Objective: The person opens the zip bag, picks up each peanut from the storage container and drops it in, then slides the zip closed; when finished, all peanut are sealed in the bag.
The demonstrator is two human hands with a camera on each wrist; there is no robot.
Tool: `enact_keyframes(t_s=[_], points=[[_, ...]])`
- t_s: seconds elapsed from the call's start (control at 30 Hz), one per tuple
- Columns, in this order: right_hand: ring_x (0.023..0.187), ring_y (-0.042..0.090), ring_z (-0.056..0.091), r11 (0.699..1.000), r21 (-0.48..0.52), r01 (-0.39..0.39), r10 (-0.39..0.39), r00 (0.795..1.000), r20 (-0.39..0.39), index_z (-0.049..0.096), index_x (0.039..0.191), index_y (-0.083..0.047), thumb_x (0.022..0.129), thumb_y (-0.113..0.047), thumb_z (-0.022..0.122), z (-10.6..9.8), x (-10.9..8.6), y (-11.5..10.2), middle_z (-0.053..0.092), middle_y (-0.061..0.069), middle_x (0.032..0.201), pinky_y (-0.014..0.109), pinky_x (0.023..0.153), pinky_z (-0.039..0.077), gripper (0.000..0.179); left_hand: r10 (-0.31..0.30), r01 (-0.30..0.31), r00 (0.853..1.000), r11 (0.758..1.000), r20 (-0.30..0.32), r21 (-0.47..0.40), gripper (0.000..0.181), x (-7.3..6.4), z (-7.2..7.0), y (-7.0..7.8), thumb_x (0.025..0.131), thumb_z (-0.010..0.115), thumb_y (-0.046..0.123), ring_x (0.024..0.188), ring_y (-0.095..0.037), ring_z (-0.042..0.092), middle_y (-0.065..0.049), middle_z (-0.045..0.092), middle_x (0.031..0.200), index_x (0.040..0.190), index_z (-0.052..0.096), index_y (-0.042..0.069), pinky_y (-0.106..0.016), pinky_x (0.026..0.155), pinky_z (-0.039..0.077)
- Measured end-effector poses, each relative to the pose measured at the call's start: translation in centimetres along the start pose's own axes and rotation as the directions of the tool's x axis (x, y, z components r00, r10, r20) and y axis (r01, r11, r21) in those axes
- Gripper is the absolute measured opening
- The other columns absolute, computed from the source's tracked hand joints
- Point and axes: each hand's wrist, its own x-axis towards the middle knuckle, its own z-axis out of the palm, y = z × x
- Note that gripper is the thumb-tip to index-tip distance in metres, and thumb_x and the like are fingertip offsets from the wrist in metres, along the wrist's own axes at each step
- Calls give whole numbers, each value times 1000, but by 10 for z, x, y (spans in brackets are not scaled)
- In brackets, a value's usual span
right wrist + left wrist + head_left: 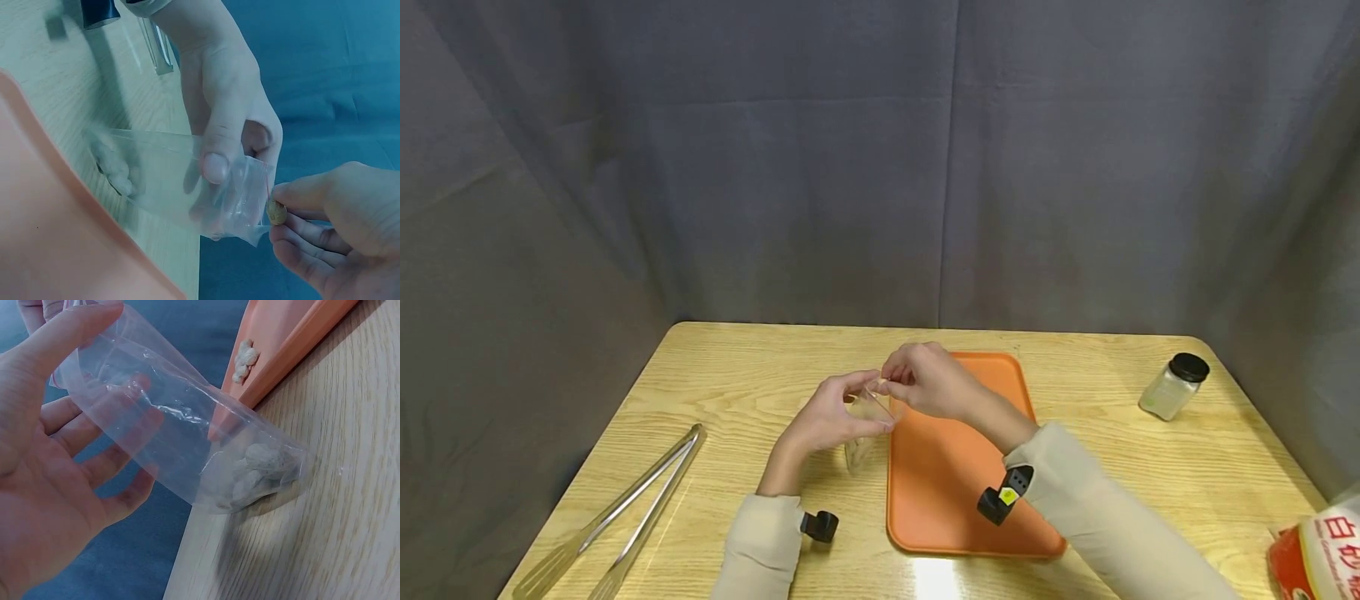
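Observation:
A clear zip bag (181,419) hangs from my left hand (827,417), whose thumb and fingers hold it near its mouth. Several pale, lumpy pieces (262,472) that look like unshelled peanuts lie at the bag's bottom. At the bag's mouth, my right hand (932,383) pinches a small tan peanut (277,212) between thumb and fingers. Beside the bag lies the orange tray (955,475), partly under my right forearm. On the tray near its edge is another peanut (245,361), seen in the left wrist view.
Metal tongs (658,492) lie at the table's left. A glass jar (1168,392) with a black lid stands at the right. A red and white packet (1330,550) with Chinese characters is at the near right corner. A dark curtain (820,183) hangs behind the table.

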Motion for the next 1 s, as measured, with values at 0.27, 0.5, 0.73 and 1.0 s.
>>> enact_keyframes(t_s=[0.27,0.5,0.73,1.0], points=[[65,5,61,999,0,32,-32,999,-18,76,90,-6,88,-9,76,5,1,1,70,-1,79,21,60,51,4,-6,6,1000,1000,1,-6,75,0,0,0,77,86,29,118,-28,52,1,58,135,143,55,13,-50,98,45],[66,6,61,999,-3,41,-41,999,-25,76,91,-5,88,-8,75,6,0,2,70,-1,79,21,60,51,4,2,-2,1000,1000,1,-4,74,1,-1,1,76,87,29,117,-28,53,2,58,136,142,56,14,-50,96,46],[66,6,61,1000,0,22,-22,999,-27,76,92,-5,87,-9,76,7,-1,2,70,-1,79,21,59,51,7,12,-12,1000,1000,-3,5,73,2,0,1,76,87,29,116,-26,54,2,60,133,140,57,12,-48,96,46],[66,7,62,1000,4,16,-16,1000,-18,77,93,-4,88,-10,76,6,-2,3,71,-1,79,21,59,51,8,3,-3,1000,1000,-3,11,74,2,0,0,75,88,29,115,-26,54,2,59,133,140,57,12,-48,96,46]])
